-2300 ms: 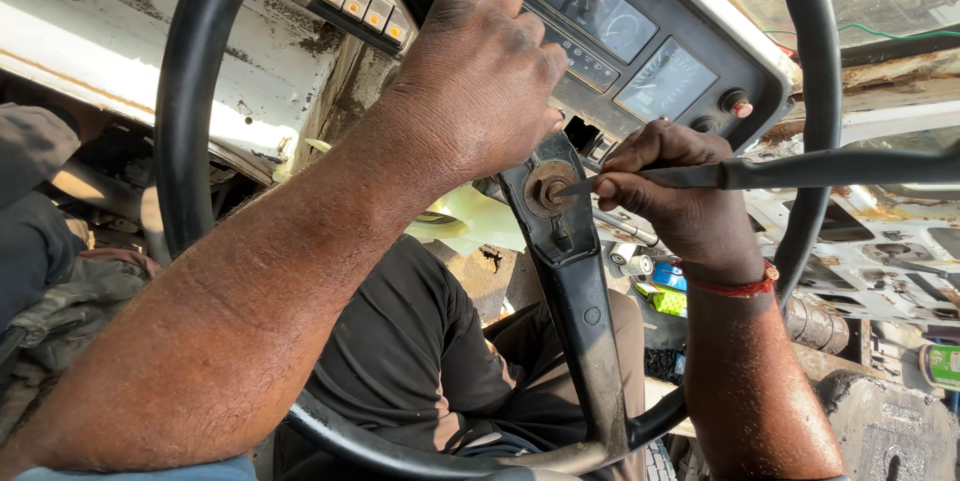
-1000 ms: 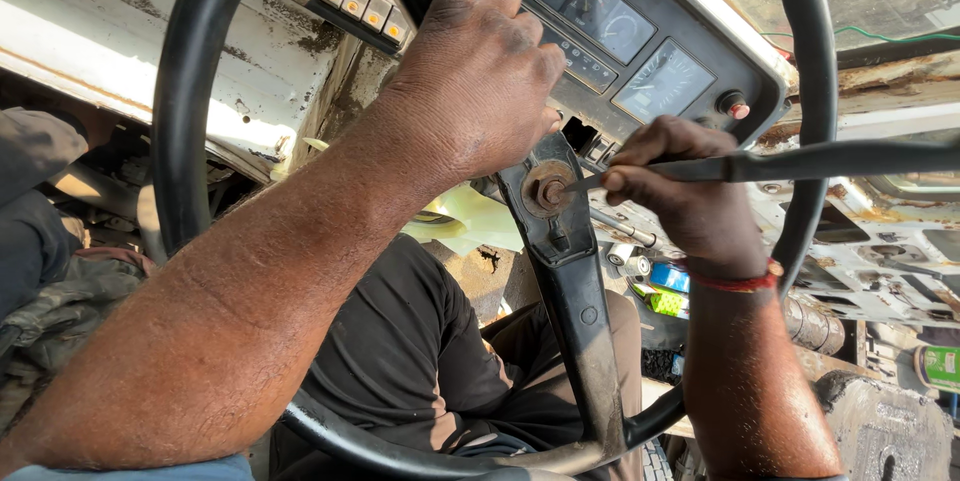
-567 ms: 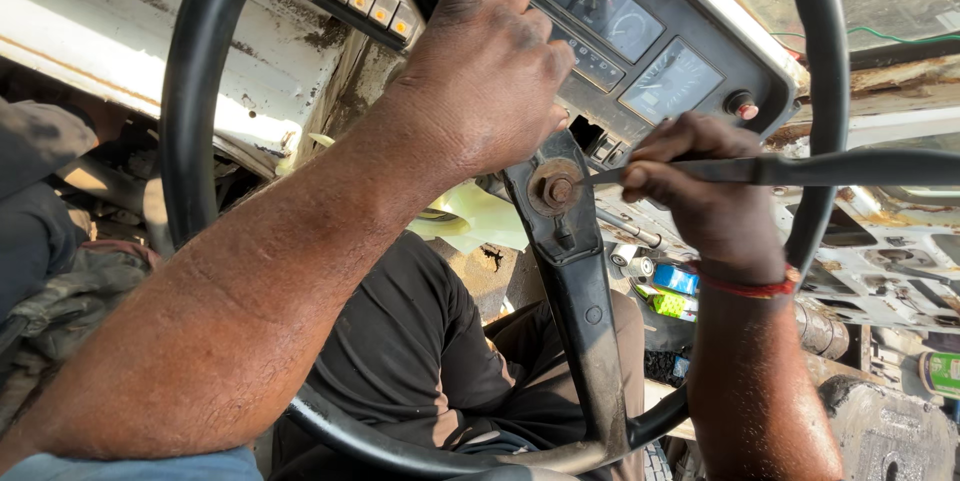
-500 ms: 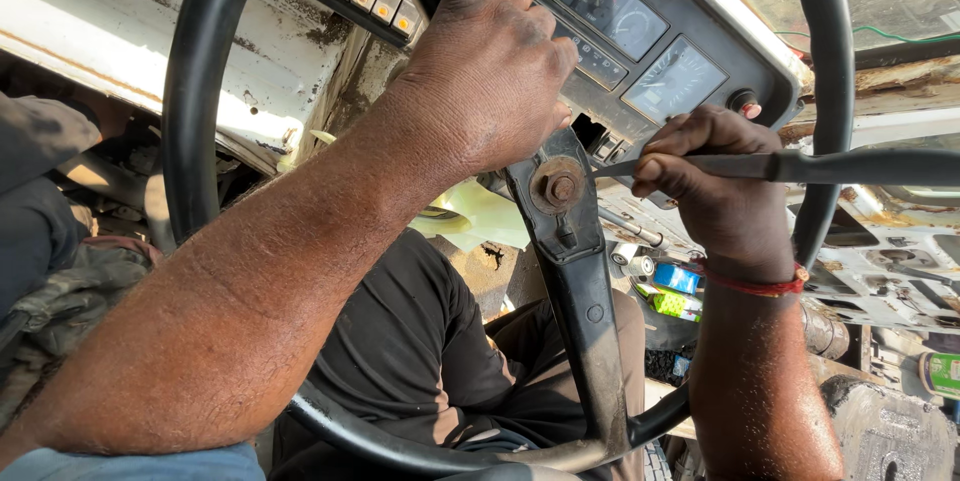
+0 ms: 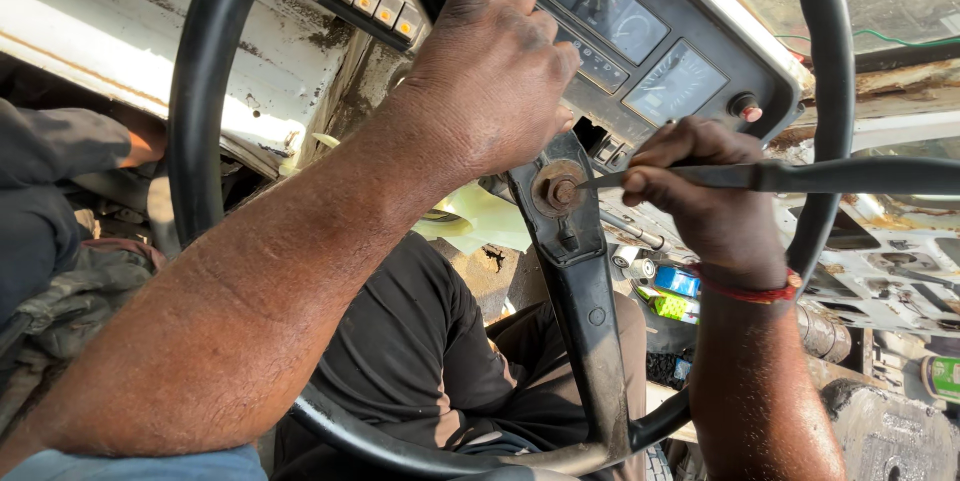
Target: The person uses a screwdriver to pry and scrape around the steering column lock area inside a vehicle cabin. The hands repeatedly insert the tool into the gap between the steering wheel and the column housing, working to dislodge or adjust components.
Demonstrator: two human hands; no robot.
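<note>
From beside the cab, the work is all at the middle of the black steering wheel [image 5: 195, 131]; the left hand [image 5: 490, 71] lies spread over the upper hub, palm down, its fingers draped over the top spoke and pressing rather than gripping, so it holds nothing closed inside it; the right hand [image 5: 700, 191] is curled shut around a long dark metal tool [image 5: 800, 177], pinched near its thin end, whose point rests against the rusty centre nut [image 5: 556, 189] on the lower spoke [image 5: 585, 321]; the tool's shaft runs off to the right edge of the view.

The tool looks like stiff steel, slim and probably somewhat heavy along its length; I'd judge it wants a hold near the tip for aim, as it has now, with the far end free to swing; its surface seems dull and greasy, so it may slip in the fingers. The nut looks corroded and hard, seated flush on the hub; likely stubborn, not fragile. The wheel is rigid and would turn if not steadied, which the left hand appears to do.

Behind the wheel sits an instrument panel [image 5: 640, 31] with round gauges and a row of orange switches [image 5: 378, 3]; below, a person in dark clothes [image 5: 420, 341] crouches in the footwell; a red band [image 5: 745, 291] circles the right wrist.
</note>
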